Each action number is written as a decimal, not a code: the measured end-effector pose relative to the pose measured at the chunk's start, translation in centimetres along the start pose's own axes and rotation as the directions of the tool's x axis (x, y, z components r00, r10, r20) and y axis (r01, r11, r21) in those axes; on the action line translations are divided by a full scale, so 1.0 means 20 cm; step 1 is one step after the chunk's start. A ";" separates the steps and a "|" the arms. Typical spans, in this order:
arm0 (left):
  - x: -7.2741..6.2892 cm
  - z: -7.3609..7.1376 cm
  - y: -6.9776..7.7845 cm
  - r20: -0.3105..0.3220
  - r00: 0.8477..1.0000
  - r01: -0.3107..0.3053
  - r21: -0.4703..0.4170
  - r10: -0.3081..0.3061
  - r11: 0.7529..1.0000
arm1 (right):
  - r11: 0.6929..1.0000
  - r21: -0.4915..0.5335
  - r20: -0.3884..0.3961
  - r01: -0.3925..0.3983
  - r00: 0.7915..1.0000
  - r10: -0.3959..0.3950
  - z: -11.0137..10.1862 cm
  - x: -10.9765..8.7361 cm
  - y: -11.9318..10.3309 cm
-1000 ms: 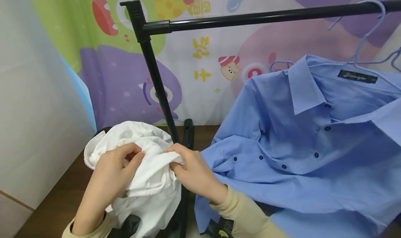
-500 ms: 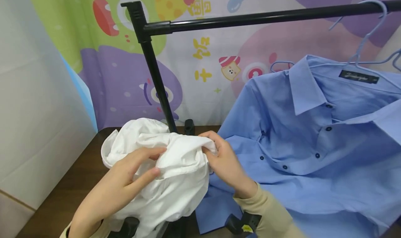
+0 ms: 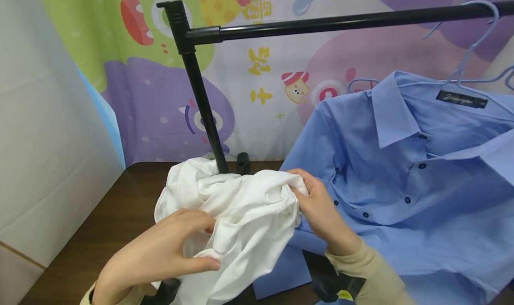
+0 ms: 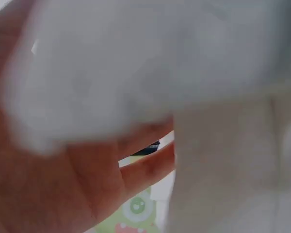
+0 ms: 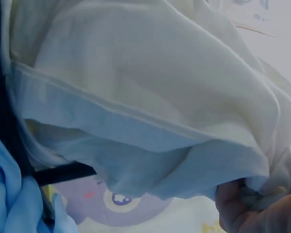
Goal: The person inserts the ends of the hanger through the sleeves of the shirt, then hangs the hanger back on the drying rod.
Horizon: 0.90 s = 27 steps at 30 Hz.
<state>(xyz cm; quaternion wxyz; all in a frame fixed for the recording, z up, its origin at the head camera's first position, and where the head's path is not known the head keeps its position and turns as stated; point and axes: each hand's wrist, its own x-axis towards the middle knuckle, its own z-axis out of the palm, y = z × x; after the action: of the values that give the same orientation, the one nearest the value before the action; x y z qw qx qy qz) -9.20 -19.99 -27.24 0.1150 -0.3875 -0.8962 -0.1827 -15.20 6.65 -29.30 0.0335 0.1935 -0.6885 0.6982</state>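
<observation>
A bunched white cloth garment (image 3: 250,207) with a stitched edge hangs between my hands, in front of the rack's post. My right hand (image 3: 323,211) pinches its right end between thumb and fingers. The right wrist view shows that pinch at the lower right, with the cloth (image 5: 150,82) fanning out from it in folds. At the garment's near left side is my left hand (image 3: 160,247), thumb and fingers spread apart against the folds. Blurred cloth (image 4: 106,63) covers much of the left wrist view, hiding part of that hand's fingers.
A black clothes rack (image 3: 198,88) stands behind the garment. From its bar, a blue button shirt (image 3: 373,184) hangs on a light blue hanger (image 3: 467,55) at the right. A dark wooden table (image 3: 120,207) lies below, with a cartoon-printed curtain (image 3: 257,131) behind.
My right hand has drawn the white garment's end to the right, and the garment has shifted with it. My left hand has loosened, its thumb and fingers spreading apart, and moved slightly right.
</observation>
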 end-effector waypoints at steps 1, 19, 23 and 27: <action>0.01 0.01 0.00 -0.008 1.000 -0.030 0.001 0.030 1.000 | 1.000 -0.006 -0.002 -0.001 1.000 0.001 -0.01 0.00 0.00; 0.13 0.10 0.07 -0.063 0.983 -0.180 -0.171 0.172 0.969 | 0.970 -0.234 -0.010 0.064 0.998 -0.068 -0.34 -0.14 -0.03; 0.13 0.13 0.05 -0.043 0.989 -0.144 -0.169 0.139 0.975 | 0.958 -0.287 -0.030 0.009 0.999 -0.018 -0.43 -0.14 0.02; 0.15 0.17 0.02 -0.013 0.991 -0.134 -0.109 0.134 0.985 | 0.914 -0.401 -0.046 -0.064 0.998 0.050 -0.51 -0.12 0.08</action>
<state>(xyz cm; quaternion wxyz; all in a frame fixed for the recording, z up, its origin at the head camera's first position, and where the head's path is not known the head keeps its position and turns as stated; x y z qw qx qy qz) -11.01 -16.38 -29.19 0.1080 -0.4522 -0.8564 -0.2245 -15.74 17.10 -31.39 0.0644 0.1501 -0.8221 0.5455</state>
